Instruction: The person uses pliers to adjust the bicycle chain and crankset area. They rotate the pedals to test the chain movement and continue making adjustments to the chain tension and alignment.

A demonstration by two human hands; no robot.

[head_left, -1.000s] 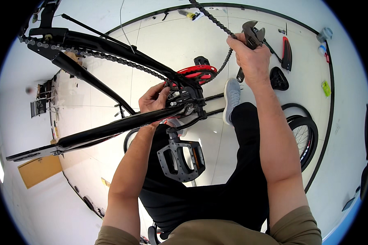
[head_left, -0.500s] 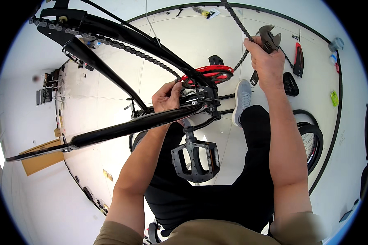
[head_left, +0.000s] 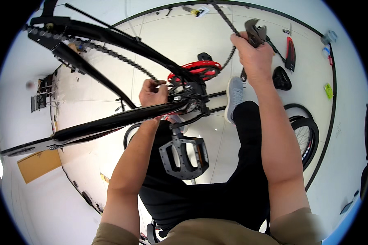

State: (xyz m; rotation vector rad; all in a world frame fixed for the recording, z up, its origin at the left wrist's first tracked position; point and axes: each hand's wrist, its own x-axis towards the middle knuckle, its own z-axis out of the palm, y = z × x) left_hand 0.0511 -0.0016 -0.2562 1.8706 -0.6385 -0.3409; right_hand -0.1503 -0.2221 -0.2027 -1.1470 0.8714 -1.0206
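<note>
Here, a dark metal bicycle chain point(head_left: 129, 61) slopes from the upper left of the frame to a red-ringed chainwheel point(head_left: 194, 64) near the centre, then climbs to the upper edge, right of centre. It looks likely to be limp along its links yet stiff sideways, fairly light, and perhaps slick with oil; the outer side plates, clear of the teeth, seem the surest place to take hold. Where the chain nears the chainwheel, the person's left grip point(head_left: 153, 94) has fingers and thumb drawn together; blur and angle make it impossible to tell whether a link is pinched. The right grip point(head_left: 255, 57), at upper right, is wrapped around a dark adjustable wrench point(head_left: 255, 33), its head above the knuckles, with the chain passing at thumb and forefinger. Black bicycle tubes point(head_left: 118, 120) cross the left half, and a dark platform pedal point(head_left: 194, 173) sits below centre, in front of black trousers point(head_left: 208, 204). Farther out, a grey shoe point(head_left: 234, 96) rests on the pale floor point(head_left: 176, 38), with a black saddle point(head_left: 281, 79), a red-and-black mudguard point(head_left: 290, 53) and a spoked wheel point(head_left: 315, 136) toward the right.
</note>
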